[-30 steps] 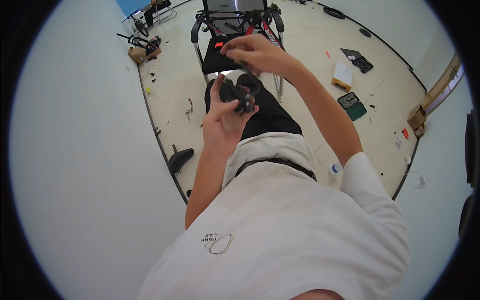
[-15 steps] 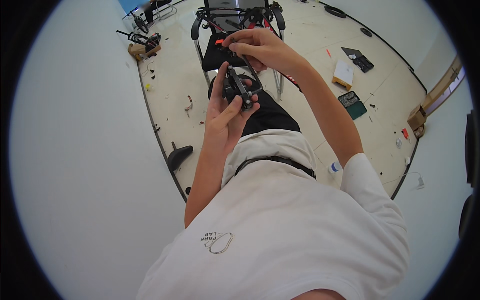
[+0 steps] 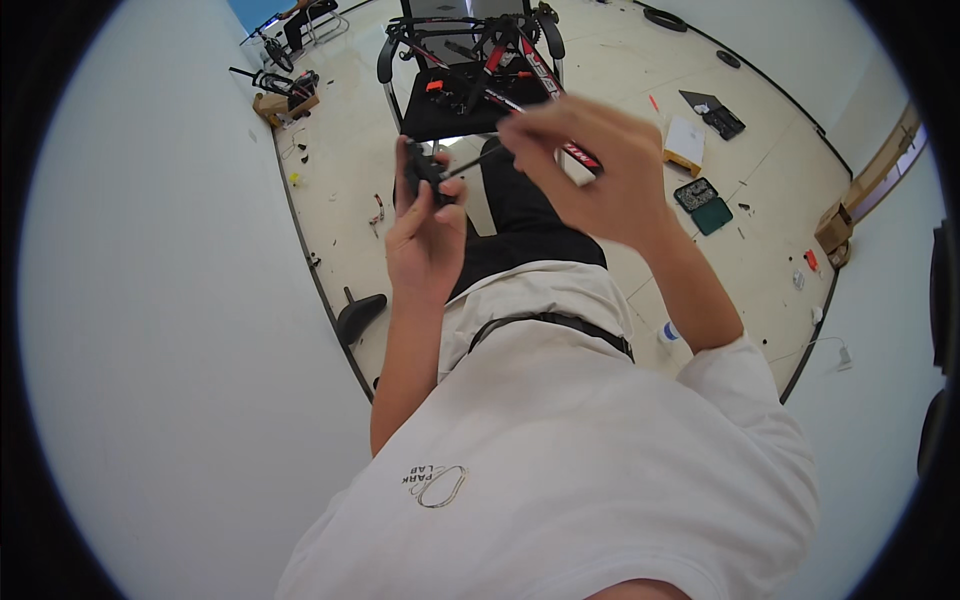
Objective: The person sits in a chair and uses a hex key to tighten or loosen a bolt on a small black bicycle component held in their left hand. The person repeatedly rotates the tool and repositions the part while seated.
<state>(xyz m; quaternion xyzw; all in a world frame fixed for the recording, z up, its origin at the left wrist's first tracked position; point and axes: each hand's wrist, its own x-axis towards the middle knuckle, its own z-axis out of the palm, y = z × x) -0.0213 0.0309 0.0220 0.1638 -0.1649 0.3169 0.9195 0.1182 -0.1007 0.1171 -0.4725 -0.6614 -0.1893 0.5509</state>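
My left hand (image 3: 428, 245) is closed around a small black bicycle part (image 3: 422, 172), held up in front of my legs; its exact kind is hard to make out. A thin dark hex key (image 3: 472, 163) runs from the side of this part toward my right hand. My right hand (image 3: 612, 178), smeared by motion, pinches the key's outer end between thumb and fingers. Beyond both hands, a black and red bicycle frame (image 3: 493, 68) rests on a black chair (image 3: 425, 122).
Small loose parts lie on the chair seat. On the floor are a bicycle saddle (image 3: 360, 317) at left, and an open green bit case (image 3: 712, 216), a black tool case (image 3: 722, 122) and a white box (image 3: 685, 140) at right. A bottle (image 3: 669, 332) stands beside me.
My right hand has swung right and nearer, turning the hex key from lying along the part to sticking out sideways. My left hand and the part have shifted slightly left.
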